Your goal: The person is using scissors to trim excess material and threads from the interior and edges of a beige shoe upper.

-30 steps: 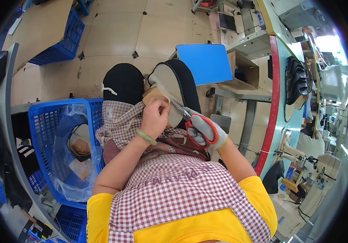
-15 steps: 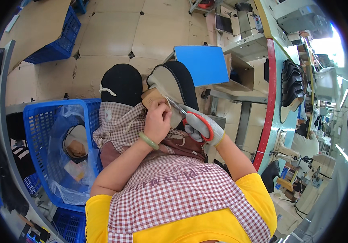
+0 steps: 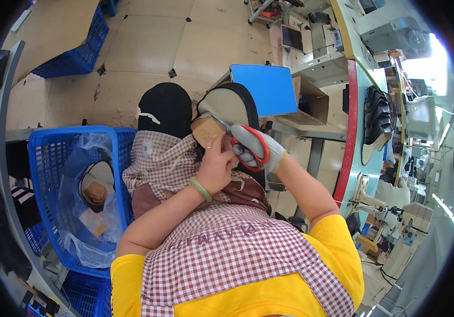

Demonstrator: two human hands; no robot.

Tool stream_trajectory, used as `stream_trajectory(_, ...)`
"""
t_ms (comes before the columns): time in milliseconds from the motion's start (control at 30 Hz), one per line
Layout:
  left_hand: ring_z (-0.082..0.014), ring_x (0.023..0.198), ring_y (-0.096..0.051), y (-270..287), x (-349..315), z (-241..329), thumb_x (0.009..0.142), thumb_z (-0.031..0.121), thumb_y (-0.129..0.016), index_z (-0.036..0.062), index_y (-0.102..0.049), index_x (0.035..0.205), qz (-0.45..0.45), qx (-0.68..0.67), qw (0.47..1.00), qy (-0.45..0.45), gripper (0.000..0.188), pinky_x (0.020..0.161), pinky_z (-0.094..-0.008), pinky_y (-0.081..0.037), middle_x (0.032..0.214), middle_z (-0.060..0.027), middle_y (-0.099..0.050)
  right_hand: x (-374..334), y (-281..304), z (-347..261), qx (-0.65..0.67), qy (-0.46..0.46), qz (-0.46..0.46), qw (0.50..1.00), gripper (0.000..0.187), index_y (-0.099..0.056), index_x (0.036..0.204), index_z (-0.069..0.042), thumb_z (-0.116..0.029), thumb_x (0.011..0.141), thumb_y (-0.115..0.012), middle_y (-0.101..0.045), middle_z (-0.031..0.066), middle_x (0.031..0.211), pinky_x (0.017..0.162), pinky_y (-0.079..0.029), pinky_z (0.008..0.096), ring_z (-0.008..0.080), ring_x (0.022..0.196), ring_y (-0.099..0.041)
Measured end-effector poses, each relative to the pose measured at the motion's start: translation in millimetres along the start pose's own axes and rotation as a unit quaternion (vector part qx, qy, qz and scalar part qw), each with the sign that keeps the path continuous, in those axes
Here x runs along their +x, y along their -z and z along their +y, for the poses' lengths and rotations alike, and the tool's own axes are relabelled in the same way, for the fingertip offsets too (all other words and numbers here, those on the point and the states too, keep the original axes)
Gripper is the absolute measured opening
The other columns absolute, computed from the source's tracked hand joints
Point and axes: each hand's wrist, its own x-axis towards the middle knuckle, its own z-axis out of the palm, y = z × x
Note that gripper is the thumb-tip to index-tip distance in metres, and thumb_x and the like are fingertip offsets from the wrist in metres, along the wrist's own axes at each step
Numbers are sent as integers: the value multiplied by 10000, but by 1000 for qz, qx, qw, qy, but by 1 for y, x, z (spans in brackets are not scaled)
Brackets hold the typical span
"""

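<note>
the red-handled scissors are clamped in the gloved right hand, their blades held by the far right edge of the tan patch. the patch is seen at the near left edge of the pale, black-rimmed piece over the lap. its near edge is met by the bare left hand; whether it is pinched cannot be told.

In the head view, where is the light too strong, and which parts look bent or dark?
Head view: glare washes out the bright patch at upper right; the table's red edge bows; all corners fall into black; near the middle, the scissors and left hand look fairly clear.
</note>
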Motion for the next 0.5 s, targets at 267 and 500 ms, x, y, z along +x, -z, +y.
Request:
stream_trajectory(267,-403,1145,-483,17,8,-16,806,107,-638,-32,-604,803,-49,-143,987,59,143,942,-467,-410,1288,-279,-456,19,19,5,65,-4,-53,996,408,-529,888,-108,-513,926,-492,-536,7,644,342,-317,208,79,403,-410)
stream_trajectory(500,-385,949,-596,40,45,-33,810,159,-652,-2,-611,967,57,5,984,170,229,824,-413,-479,1032,-203,-627,15,16,28,170,52,-58,982,431,-524,1014,-125,-543,938,-446,-509,2,653,336,-283,191,67,396,-375)
